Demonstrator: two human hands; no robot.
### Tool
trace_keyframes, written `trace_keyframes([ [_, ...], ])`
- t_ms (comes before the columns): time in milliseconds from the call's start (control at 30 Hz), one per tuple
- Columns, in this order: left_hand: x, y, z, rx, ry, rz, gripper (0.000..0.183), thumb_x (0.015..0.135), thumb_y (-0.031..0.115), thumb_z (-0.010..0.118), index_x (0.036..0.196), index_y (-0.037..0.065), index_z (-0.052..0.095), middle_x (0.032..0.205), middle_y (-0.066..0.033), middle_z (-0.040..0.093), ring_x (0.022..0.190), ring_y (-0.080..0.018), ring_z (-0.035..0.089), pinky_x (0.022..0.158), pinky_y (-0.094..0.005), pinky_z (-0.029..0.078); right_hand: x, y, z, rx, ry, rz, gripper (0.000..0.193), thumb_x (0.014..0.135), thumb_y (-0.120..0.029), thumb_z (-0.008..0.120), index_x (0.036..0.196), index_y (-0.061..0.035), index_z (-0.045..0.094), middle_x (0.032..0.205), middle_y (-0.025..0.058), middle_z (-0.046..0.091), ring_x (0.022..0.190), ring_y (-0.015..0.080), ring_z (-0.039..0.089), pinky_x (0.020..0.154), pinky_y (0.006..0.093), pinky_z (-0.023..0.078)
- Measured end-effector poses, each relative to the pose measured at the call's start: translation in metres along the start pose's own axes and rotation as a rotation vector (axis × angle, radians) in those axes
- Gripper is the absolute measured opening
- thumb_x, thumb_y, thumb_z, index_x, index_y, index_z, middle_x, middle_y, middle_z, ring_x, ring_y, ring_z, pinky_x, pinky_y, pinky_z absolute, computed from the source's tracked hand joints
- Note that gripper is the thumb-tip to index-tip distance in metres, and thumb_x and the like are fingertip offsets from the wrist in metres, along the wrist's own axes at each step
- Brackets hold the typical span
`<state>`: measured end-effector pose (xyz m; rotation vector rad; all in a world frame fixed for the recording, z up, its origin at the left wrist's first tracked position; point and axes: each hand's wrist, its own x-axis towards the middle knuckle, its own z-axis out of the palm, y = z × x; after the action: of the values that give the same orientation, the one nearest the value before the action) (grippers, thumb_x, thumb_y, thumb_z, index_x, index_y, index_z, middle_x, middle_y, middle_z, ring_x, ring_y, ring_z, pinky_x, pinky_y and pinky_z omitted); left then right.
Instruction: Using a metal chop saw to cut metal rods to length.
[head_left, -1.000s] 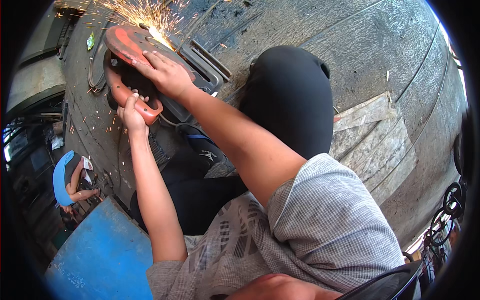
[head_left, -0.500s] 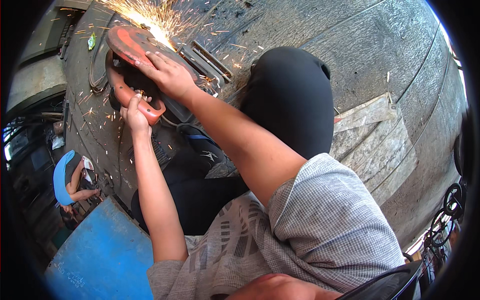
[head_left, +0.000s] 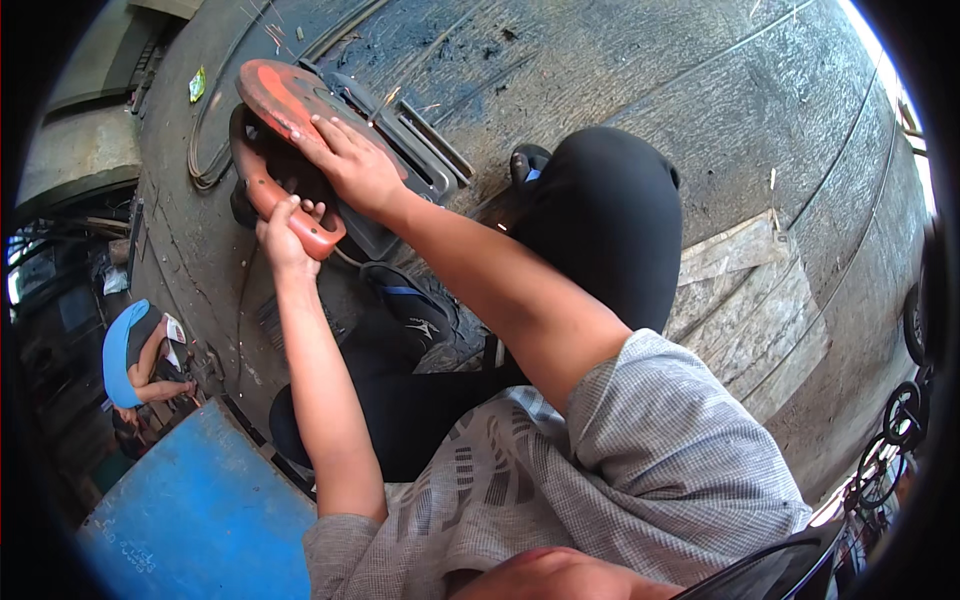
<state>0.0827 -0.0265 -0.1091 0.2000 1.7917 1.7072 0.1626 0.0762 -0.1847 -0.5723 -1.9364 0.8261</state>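
A cut-off saw with an orange-red disc guard [head_left: 275, 90] and a dark metal base [head_left: 432, 178] stands on the floor at the upper left. My left hand [head_left: 287, 243] is closed round the saw's orange D-shaped handle [head_left: 266, 193], its fingers curled through the loop. My right hand [head_left: 358, 172] lies flat on top of the guard with its fingers stretched out. Only a few thin sparks [head_left: 277, 38] show beyond the saw. The guard hides the cutting disc and whatever is under it.
My bent knee [head_left: 605, 215] and sandalled foot [head_left: 405, 293] are close to the saw. A cable [head_left: 203, 170] runs beside it. At lower left is a blue panel [head_left: 200, 500]; another person in blue [head_left: 125, 350] crouches beyond. A pale worn sheet [head_left: 750, 310] lies at right.
The thick spray of sparks beyond the saw has died down to a few streaks. Both hands keep their places on the saw, while the whole view has shifted slightly.
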Motion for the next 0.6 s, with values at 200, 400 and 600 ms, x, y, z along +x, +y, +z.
trace_keyframes([
  [200,0.031,0.064,-0.001,0.020,-0.072,-0.195,0.021,0.079,0.014,0.063,0.095,0.007,0.052,0.075,-0.0054,0.057,0.065,-0.0160,0.057,0.061,-0.0299,0.052,0.053,-0.015,0.008,0.012,-0.009,-0.016,0.058,0.082,-0.010,0.047,0.139,-0.0173,0.037,0.134,0.0240,0.043,0.119,0.0450,0.046,0.100,0.0451,0.039],
  [400,0.078,0.135,-0.014,0.034,-0.152,-0.044,0.050,0.079,0.027,0.069,0.120,0.010,0.047,0.107,-0.0097,0.053,0.086,-0.0246,0.062,0.069,-0.0595,0.050,0.119,-0.053,0.014,0.038,-0.057,0.002,0.050,0.082,-0.011,0.052,0.131,-0.0094,0.043,0.122,0.0249,0.051,0.106,0.0413,0.054,0.090,0.0435,0.046],
  [600,0.075,0.156,0.028,0.762,0.299,0.673,0.033,0.075,0.018,0.059,0.102,-0.002,0.061,0.082,-0.0166,0.065,0.068,-0.0283,0.064,0.062,-0.0372,0.050,0.174,-0.053,0.017,0.121,-0.223,-0.051,0.066,0.084,-0.005,0.044,0.145,-0.0067,0.018,0.132,0.0287,0.043,0.111,0.0451,0.050,0.090,0.0460,0.045],
])
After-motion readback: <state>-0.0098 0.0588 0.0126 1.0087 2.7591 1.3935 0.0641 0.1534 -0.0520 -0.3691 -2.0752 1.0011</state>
